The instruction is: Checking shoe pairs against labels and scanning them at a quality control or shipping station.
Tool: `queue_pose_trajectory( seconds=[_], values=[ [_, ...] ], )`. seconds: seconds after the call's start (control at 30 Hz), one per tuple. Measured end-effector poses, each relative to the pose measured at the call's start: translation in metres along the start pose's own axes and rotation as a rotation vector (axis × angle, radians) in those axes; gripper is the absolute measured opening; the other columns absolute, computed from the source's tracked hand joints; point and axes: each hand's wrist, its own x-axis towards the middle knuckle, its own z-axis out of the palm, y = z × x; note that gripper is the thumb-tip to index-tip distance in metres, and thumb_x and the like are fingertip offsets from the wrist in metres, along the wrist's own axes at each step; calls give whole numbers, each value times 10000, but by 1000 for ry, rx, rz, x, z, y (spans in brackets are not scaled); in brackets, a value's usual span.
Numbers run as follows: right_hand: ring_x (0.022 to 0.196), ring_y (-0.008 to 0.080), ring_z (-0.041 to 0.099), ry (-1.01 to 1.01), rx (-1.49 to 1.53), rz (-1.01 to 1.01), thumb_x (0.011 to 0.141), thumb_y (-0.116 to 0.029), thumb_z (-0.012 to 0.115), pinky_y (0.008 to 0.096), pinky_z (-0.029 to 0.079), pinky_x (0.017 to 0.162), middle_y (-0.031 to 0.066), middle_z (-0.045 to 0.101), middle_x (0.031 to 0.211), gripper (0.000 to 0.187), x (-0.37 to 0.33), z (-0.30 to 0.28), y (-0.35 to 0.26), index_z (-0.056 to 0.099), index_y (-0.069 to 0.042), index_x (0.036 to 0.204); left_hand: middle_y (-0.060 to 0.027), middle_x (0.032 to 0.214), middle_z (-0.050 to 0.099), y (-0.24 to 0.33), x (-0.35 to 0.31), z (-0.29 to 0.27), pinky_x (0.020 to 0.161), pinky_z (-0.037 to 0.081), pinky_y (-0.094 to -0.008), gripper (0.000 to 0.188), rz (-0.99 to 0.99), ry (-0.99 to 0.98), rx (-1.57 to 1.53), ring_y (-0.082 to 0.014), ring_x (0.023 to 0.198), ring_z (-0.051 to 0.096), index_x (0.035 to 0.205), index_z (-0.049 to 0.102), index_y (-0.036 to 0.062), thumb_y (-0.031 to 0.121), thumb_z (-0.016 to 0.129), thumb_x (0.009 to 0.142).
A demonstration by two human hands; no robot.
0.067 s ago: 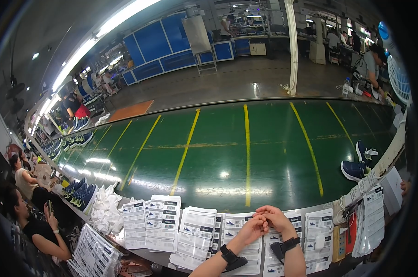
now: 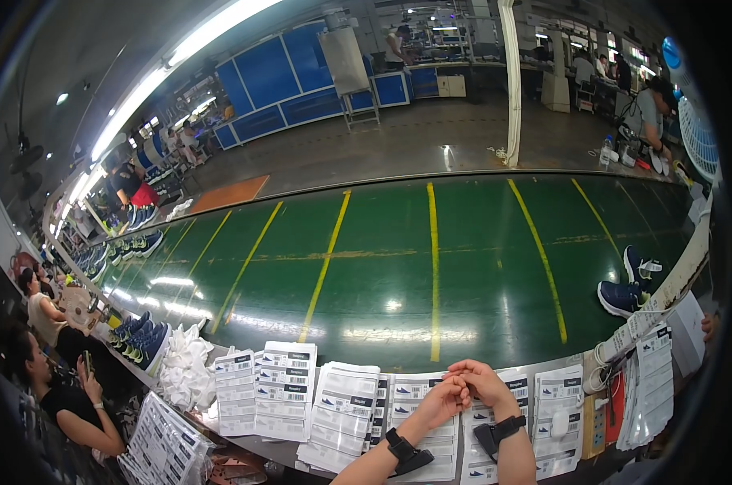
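My left hand [image 2: 440, 400] and my right hand [image 2: 480, 381] meet above the near edge of the green conveyor belt [image 2: 463, 267], fingers touching each other. Nothing shows clearly between them. Both wrists wear black bands. Under my hands lie stacks of white label sheets [image 2: 345, 412] printed with small shoe pictures, spread in a row along the bench.
A pair of blue sneakers [image 2: 631, 284] sits on the belt at right. More blue shoes [image 2: 143, 339] and a heap of white paper [image 2: 186, 368] lie at left. Seated people [image 2: 54, 380] work at lower left; other workers stand across the belt.
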Motion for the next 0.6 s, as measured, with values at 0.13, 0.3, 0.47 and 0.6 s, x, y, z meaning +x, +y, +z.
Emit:
queue_pose_trajectory(
  seconds=[0.13, 0.3, 0.47, 0.6],
  values=[
    [788, 127, 634, 7, -14, -3, 901, -13, 445, 218, 534, 661, 153, 634, 1076, 243, 2, -1, 2, 533, 44, 1119, -52, 777, 529, 1, 0, 1, 731, 448, -319, 31, -6, -1, -6, -187, 750, 536, 889, 488, 61, 77, 462, 886],
    [793, 127, 632, -2, -14, -15, 894, -5, 442, 220, 533, 670, 155, 634, 1077, 247, 0, 0, -1, 534, 45, 1117, -52, 778, 529, 2, -1, 5, 736, 450, -322, 33, -1, -4, -3, -187, 752, 538, 893, 491, 64, 79, 462, 888],
    [864, 151, 625, 3, -21, -13, 886, 8, 440, 242, 522, 750, 158, 630, 1076, 251, 1, 2, -1, 535, 49, 1115, -46, 773, 516, 1, -1, 3, 767, 423, -339, 51, 1, 20, 16, -178, 742, 512, 890, 487, 62, 106, 462, 892],
    [904, 164, 619, -1, -27, -14, 883, 12, 441, 254, 513, 787, 160, 627, 1077, 252, -1, 1, -2, 536, 51, 1113, -45, 773, 516, 0, -1, 3, 766, 425, -340, 49, -1, 18, 17, -177, 741, 514, 887, 485, 62, 105, 461, 893]
  ],
)
